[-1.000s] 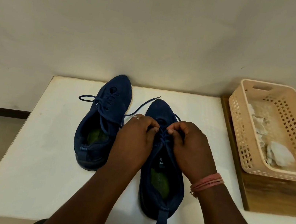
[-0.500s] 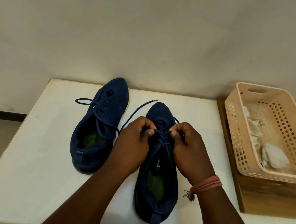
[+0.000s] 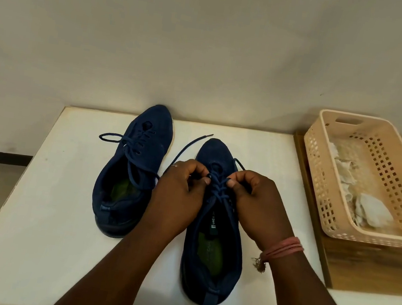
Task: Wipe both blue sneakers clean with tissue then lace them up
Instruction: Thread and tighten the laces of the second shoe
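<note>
Two blue sneakers lie on a white table, toes pointing away from me. The left sneaker has a loose lace looping out to its left. The right sneaker sits directly under my hands. My left hand pinches the lace on the left side of the eyelets. My right hand pinches the lace on the right side. One lace end trails out past my left hand toward the far edge.
A beige perforated basket holding crumpled used tissues stands on a wooden board at the right. A plain wall rises just behind the table. The floor drops away at the left.
My hands have moved slightly apart along the right sneaker's lacing, pulling the lace sideways. The view has shifted a little; the sneakers stay put.
</note>
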